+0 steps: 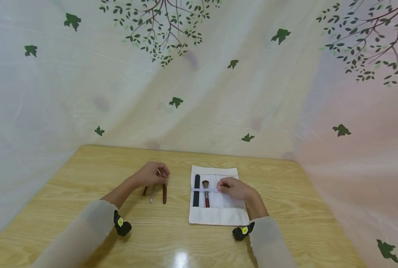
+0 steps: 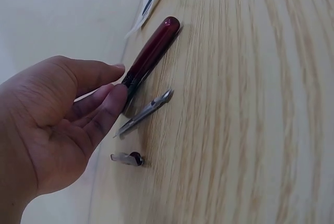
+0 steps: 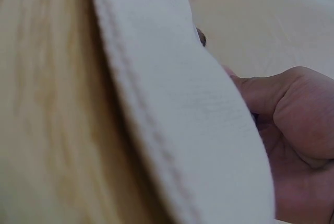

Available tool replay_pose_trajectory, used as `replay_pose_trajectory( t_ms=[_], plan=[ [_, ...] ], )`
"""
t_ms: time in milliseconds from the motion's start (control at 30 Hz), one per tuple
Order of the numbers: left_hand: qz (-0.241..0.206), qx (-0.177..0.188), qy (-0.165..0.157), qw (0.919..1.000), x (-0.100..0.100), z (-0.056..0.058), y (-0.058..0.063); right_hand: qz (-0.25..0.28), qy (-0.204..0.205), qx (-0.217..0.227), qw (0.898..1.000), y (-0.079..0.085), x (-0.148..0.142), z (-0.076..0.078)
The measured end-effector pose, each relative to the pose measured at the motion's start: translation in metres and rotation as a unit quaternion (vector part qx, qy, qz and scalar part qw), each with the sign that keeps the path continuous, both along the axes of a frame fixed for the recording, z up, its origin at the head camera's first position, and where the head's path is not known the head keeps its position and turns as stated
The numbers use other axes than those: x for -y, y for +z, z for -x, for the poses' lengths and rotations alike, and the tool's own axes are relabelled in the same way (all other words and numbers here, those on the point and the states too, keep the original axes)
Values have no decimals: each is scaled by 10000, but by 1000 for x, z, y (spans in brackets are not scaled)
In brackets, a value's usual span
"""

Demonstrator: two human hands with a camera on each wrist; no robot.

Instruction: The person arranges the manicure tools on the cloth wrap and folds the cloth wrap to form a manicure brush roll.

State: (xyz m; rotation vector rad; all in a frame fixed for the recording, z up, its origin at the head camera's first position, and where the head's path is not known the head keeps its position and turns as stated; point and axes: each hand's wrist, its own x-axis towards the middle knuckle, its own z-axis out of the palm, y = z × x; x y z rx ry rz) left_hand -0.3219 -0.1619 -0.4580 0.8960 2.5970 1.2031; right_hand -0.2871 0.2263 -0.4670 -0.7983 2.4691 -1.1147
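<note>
My left hand is over the left part of the table, thumb and fingers pinching the upper end of a dark red-handled makeup tool; its head is hidden. Beside it lie a slim silvery tool with a pointed tip and a shorter piece with a dark end. A white cloth brush roll lies spread to the right. My right hand pinches the pale elastic strap across it, fingertips partly hidden. Under that strap sit a flat black strip and a makeup brush with a red handle.
The wooden table runs back to a pale curtain printed with leaves and branches. The curtain also hangs along both sides. A black wrist camera is on the left sleeve and another camera is on the right.
</note>
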Motion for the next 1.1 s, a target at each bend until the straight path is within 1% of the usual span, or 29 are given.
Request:
replay_pose_trajectory(
  t_ms=[67,200,267,333,433,567,633,700,800,933,1100],
  plan=[
    [-5,12,49,10000,-3,-1,0,18,22,-27,10000,0,0,0],
    [-44,194,102,9998,-9,-2,0,67,41,-28,10000,-1,0,0],
    [-106,373,169,9991,-12,-3,0,70,38,-46,10000,-1,0,0],
    [-128,478,213,9985,-14,-3,0,61,18,-44,10000,-1,0,0],
    [-87,718,379,9967,-19,-4,1,40,34,-46,10000,-1,0,1],
    [77,873,612,9943,-26,-2,3,-8,8,-81,10000,0,0,1],
    [112,876,690,9937,-29,-2,4,-22,-48,-66,10000,0,0,0],
    [185,804,768,9936,-32,0,4,-13,-71,-32,10000,1,1,0],
    [320,752,891,9927,-36,1,4,-9,-102,68,9999,1,1,0],
    [543,696,1039,9907,-41,2,4,18,-91,96,9999,1,1,0],
    [756,449,1224,9886,-47,-1,4,26,-113,83,9999,1,1,0]
  ],
)
